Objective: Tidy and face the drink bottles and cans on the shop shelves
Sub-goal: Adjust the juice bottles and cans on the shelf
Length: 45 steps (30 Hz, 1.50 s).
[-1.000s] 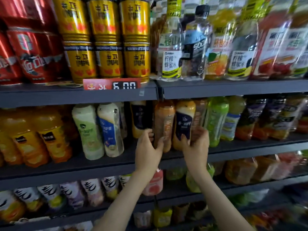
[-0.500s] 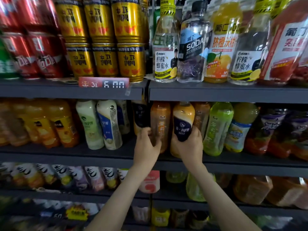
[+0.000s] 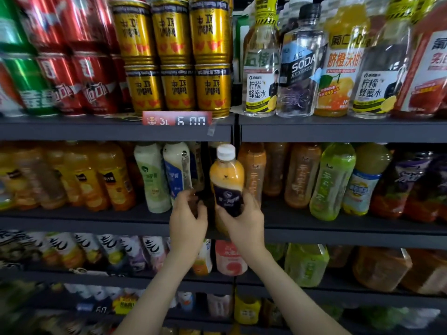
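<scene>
Holding the orange plastic bottle with a white cap and dark blue label (image 3: 226, 180), the right hand (image 3: 244, 220) has its fingers wrapped tight round the lower part. Half a second ago this bottle stood back in its row; now it is pulled out in front of the dark grey middle shelf (image 3: 96, 220), upright, cap showing. The left hand (image 3: 187, 220) is just beside it, fingers curled on a dark bottle (image 3: 193, 204), mostly hidden. The gold cans (image 3: 177, 56) sit above.

a red price tag (image 3: 177, 120) (digits reading 6.00) clipped to the dark shelf edge (image 3: 116, 131).
</scene>
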### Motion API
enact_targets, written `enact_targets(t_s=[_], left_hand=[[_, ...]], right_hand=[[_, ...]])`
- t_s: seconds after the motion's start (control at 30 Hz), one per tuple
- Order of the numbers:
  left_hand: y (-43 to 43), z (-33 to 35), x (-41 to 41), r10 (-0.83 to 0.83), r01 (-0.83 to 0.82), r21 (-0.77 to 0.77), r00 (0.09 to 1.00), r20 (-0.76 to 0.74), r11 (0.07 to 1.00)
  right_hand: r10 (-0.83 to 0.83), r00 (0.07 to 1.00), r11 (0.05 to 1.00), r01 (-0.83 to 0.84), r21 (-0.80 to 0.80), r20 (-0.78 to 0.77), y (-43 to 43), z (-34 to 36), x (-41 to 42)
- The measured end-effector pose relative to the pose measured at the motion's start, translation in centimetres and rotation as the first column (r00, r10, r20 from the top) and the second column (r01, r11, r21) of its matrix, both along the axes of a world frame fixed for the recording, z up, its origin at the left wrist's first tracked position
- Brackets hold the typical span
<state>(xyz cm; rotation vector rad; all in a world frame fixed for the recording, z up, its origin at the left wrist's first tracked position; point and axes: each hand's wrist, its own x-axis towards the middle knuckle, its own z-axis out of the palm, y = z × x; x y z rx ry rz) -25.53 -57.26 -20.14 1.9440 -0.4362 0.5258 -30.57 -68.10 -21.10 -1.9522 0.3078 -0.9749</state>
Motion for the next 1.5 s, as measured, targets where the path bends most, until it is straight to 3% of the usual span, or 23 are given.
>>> enact_targets(t_s=[0.47, 0.6, 0.9, 1.2, 1.37, 1.5], left_hand=[[1.1, 0.2, 2.1, -0.115, 0.117, 0.083, 0.993, -0.022, 0.990], [0.9, 0.0, 2.5, -0.128, 0.131, 0.076, 0.991, -0.035, 0.989], [-2.8, -0.2, -0.5, -0.242, 0.240, 0.085, 0.970, 0.006, 0.967], [-10.8, -1.0, -5.8, -0.412, 0.410, 0.092, 0.911, -0.002, 0.907], [-16.8, -0.7, -7.6, -0.391, 0.394, 0.100, 0.919, -0.047, 0.914], [-21.8, 0.0, -9.2, -0.275, 0.278, 0.036, 0.959, -0.065, 0.960]], right_hand=[[-0.090, 0.986, 0.996, 0.091, -0.001, -0.141, 1.8, 1.9, 7.0], [-0.031, 0.980, 0.999, 0.034, 0.011, -0.196, 1.6, 1.9, 6.9], [-0.031, 0.991, 0.993, 0.017, -0.113, -0.127, -0.8, 1.0, 0.9], [-0.270, 0.963, 0.958, 0.267, -0.107, -0.013, -9.9, 0.0, -7.7], [-0.375, 0.927, 0.927, 0.375, 0.011, 0.021, -16.6, 0.4, -10.9], [-0.372, 0.928, 0.928, 0.372, 0.016, 0.004, -21.8, 0.2, -13.0]])
